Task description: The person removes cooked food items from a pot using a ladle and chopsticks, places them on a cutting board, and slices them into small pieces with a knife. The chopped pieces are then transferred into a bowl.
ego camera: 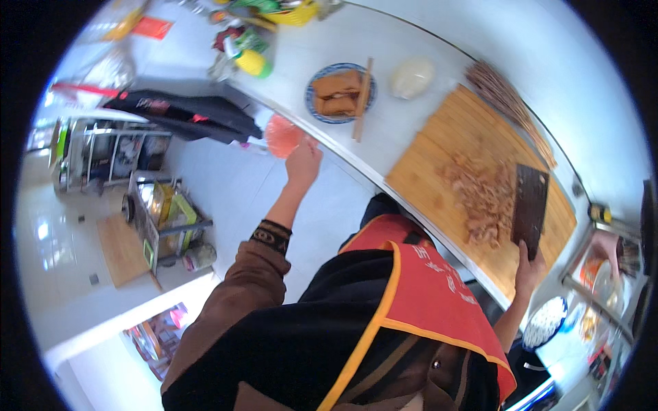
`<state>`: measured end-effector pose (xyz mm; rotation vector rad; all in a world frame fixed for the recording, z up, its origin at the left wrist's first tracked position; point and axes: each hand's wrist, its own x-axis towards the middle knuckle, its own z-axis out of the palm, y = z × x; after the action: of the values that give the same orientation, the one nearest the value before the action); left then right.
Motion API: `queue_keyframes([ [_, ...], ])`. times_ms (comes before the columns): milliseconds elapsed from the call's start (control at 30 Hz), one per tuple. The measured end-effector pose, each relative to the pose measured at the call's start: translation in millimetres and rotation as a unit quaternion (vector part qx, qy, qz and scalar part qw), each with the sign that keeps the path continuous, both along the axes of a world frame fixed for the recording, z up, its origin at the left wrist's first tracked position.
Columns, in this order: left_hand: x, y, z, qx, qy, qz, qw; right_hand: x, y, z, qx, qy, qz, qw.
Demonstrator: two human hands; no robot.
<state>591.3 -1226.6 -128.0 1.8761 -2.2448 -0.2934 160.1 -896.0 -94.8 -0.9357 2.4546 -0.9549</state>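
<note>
My left hand point(303, 162), held out past the counter's edge, grips a coral-pink round item point(282, 136). It looks like a thin plastic bowl, but blur hides its exact kind. On the right, my right hand point(529, 267) is closed around the handle end of a dark-bladed cleaver point(530, 203). The blade lies over a wooden cutting board point(426, 149), along the right side of a spread pile of chopped meat point(480, 198). A blue-rimmed plate point(310, 100) holds brown slabs of food point(336, 90), and chopsticks point(364, 97) rest across its right side.
Between plate and board sits a pale round lump point(412, 77), perhaps dough. A bundle of thin brown sticks point(506, 103) lies along the board's far edge. A yellow-green spray bottle point(252, 61) stands at the counter's left end. Below it hangs a dark cloth point(185, 113). A patterned dish point(545, 321) is at right.
</note>
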Motion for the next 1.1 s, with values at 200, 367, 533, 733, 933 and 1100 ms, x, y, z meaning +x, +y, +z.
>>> queue_keyframes([
  [200, 100, -84, -43, -0.008, -0.189, 0.03, 0.982, -3, -12, 0, 0.011, 0.028, 0.037, 0.999],
  [367, 112, -71, -32, 0.007, -0.138, -0.051, 0.989, -4, -25, 13, 0.035, 0.124, 0.094, 0.987],
  [533, -3, -13, 30, -0.03, 0.05, -0.159, 0.986, 1, -44, 32, 0.106, 0.246, 0.177, 0.947],
  [733, -211, 43, 73, -0.076, 0.194, -0.467, 0.859, -2, -85, 20, 0.143, 0.272, 0.261, 0.915],
  [933, -257, 19, 15, -0.034, 0.069, -0.58, 0.811, -10, -113, -10, 0.15, 0.287, 0.3, 0.897],
  [1100, -265, 15, 1, -0.096, 0.062, -0.594, 0.796, -5, -115, -31, 0.134, 0.268, 0.262, 0.918],
])
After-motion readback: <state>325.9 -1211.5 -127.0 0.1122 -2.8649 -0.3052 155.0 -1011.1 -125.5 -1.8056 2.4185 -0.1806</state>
